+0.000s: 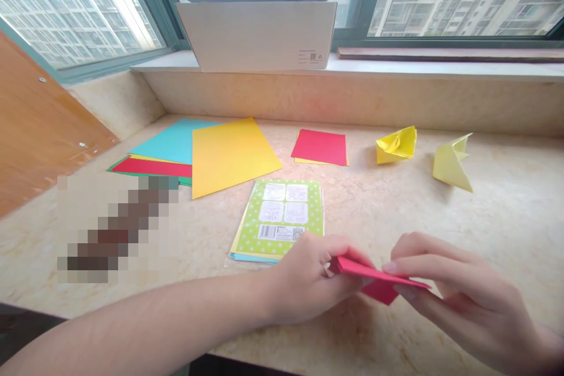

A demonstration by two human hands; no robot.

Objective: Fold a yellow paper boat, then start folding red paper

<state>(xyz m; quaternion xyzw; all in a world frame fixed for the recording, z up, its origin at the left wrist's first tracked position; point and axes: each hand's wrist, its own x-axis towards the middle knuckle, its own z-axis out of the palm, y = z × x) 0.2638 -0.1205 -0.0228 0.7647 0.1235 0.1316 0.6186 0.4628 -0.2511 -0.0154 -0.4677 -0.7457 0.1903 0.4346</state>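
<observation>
A folded piece of red paper [382,289] is held just above the front of the counter, between both hands. My left hand [321,267] pinches its left end, fingers curled over the top and thumb underneath. At the other end, my right hand [462,288] grips the paper between thumb and fingertips. Several folded layers show along its upper edge; the inside of the folds is hidden. Just behind my left hand lies a green dotted packet of paper [288,205] in a clear sleeve.
Large coloured sheets, an orange-yellow sheet [233,158] uppermost, lie at the back left. Small red squares [321,147] lie mid-back. Two folded paper pieces, one bright yellow [395,145] and one pale yellow [452,164], stand at right. A white box [259,35] sits on the sill.
</observation>
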